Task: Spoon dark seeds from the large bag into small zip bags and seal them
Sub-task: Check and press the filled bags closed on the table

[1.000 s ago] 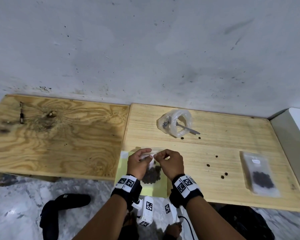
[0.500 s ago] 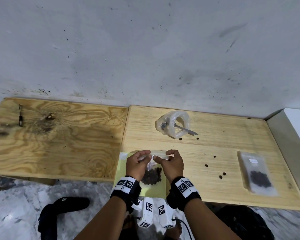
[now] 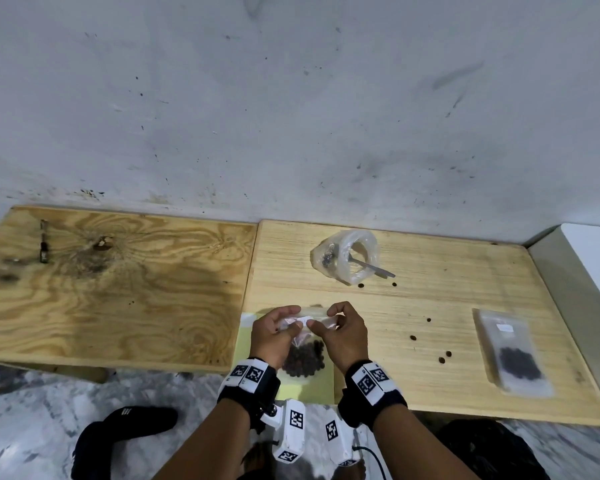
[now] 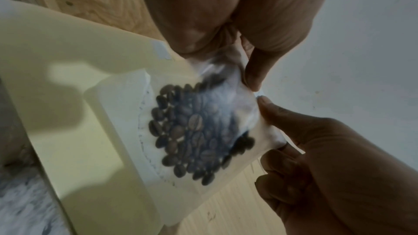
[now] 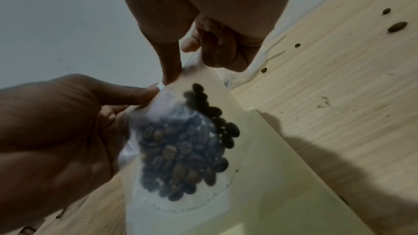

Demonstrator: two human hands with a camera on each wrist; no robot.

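Observation:
A small clear zip bag point(image 3: 303, 353) point(image 4: 203, 131) point(image 5: 181, 149) with dark seeds in its lower half hangs between my hands above a pale yellow sheet point(image 3: 312, 388). My left hand point(image 3: 274, 332) pinches the bag's top strip on the left. My right hand point(image 3: 340, 329) pinches the same strip on the right; the two thumbs almost meet at its middle. The large clear bag point(image 3: 347, 256) lies at the back of the right board, a metal spoon point(image 3: 371, 266) sticking out of it. A filled small bag point(image 3: 511, 353) lies flat at the right.
Several loose seeds point(image 3: 444, 356) lie scattered on the light wooden board point(image 3: 430, 306). A darker plywood board point(image 3: 111, 292) adjoins it on the left. A grey wall rises behind. A white block point(image 3: 593, 271) stands at the right edge. A black shoe point(image 3: 125, 431) lies on the floor.
Both hands still pinch the bag's top strip; they have lifted a little, and the fingers have shifted along it. The camera has tilted slightly.

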